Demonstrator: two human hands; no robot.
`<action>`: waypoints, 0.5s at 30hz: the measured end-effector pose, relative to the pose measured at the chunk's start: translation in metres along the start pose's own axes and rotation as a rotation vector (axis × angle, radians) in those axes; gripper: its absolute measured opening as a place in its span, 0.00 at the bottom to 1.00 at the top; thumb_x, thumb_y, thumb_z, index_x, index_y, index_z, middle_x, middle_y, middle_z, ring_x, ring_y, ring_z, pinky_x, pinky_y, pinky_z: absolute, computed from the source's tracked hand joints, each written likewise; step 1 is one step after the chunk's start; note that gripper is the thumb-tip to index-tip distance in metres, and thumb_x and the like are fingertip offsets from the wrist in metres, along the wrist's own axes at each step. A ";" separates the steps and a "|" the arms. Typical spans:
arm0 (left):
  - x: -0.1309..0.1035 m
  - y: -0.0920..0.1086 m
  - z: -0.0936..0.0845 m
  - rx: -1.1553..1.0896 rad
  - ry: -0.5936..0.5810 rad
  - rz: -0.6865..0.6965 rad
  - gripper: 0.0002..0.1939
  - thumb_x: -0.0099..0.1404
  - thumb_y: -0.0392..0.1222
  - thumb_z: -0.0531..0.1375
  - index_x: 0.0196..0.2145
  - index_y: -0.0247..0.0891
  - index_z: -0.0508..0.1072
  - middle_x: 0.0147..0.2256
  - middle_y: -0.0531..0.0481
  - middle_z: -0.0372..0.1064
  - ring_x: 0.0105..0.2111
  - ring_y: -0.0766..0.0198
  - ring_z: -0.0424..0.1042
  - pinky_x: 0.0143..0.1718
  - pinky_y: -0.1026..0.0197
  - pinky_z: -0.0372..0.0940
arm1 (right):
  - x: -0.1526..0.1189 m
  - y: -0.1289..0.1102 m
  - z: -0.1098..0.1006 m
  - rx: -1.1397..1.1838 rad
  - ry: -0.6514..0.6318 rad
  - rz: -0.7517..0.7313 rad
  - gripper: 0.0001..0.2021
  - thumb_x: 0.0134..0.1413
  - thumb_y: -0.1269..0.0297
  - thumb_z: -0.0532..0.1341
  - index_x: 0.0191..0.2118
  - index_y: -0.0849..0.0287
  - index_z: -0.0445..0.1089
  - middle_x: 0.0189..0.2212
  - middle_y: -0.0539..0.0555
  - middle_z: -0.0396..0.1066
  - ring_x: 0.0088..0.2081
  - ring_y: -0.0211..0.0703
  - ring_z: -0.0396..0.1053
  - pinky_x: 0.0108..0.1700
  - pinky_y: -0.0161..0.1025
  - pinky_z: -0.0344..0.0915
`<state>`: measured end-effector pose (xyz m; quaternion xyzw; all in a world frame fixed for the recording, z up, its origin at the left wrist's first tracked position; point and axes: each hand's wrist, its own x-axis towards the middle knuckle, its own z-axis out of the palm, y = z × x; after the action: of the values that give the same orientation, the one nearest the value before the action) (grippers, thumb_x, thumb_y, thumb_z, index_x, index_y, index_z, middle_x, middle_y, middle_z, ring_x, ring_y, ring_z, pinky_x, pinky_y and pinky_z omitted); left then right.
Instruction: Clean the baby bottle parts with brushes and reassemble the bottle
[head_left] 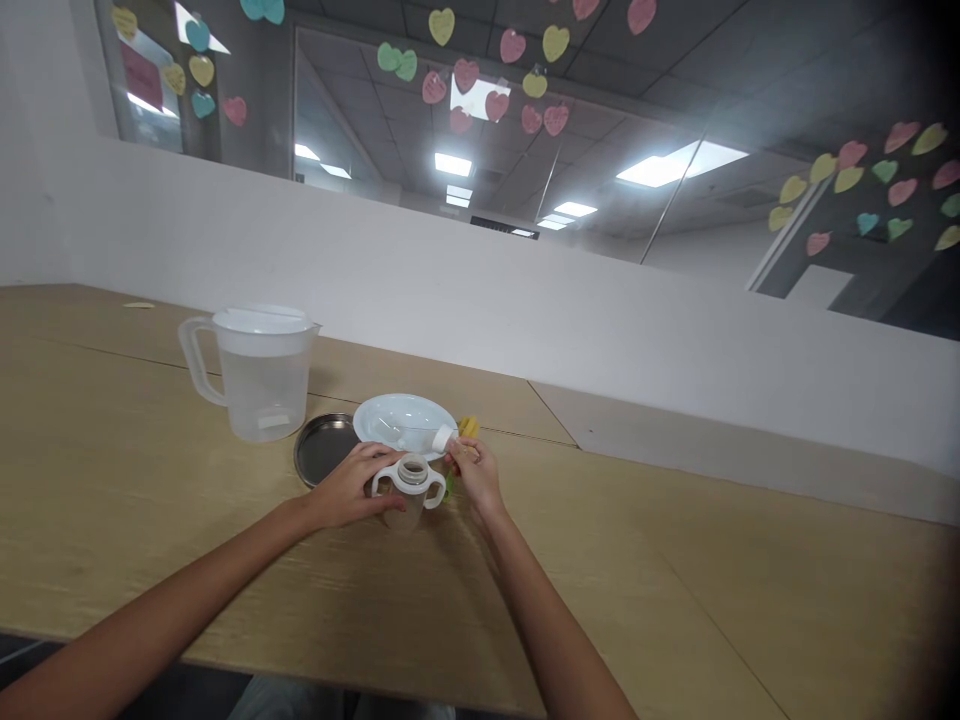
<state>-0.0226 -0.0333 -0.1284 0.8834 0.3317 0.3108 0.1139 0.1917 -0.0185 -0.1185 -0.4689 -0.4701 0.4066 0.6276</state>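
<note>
My left hand (360, 487) is wrapped around a clear baby bottle (406, 512), which stands upright on the table with its mouth uncovered. A white ring with two handles (412, 485) sits around the bottle's neck. Between the fingertips of my right hand (475, 475) is a small white cap-like piece (442, 438), held just above and to the right of the bottle mouth. Behind it lies a pale oval plate (375, 408); something thin and clear on it is hard to make out. A yellow object (469, 427) shows beyond my right fingers, its kind unclear.
A lidded translucent pitcher (266, 385) stands at the back left. Next to the plate is a round dark metal tray (324, 450). A small green item (449, 487) peeks out right of the bottle. The wooden table (675, 560) meets a white wall (465, 290) under a window.
</note>
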 end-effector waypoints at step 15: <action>0.000 0.000 -0.001 0.002 -0.001 0.002 0.30 0.61 0.60 0.55 0.58 0.46 0.61 0.53 0.46 0.63 0.54 0.55 0.58 0.56 0.53 0.53 | 0.001 0.001 0.000 0.080 -0.043 0.007 0.25 0.32 0.54 0.67 0.41 0.60 0.67 0.27 0.51 0.72 0.27 0.38 0.65 0.25 0.32 0.60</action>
<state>-0.0230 -0.0335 -0.1274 0.8841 0.3309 0.3100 0.1128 0.1923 -0.0173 -0.1194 -0.4363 -0.4652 0.4373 0.6340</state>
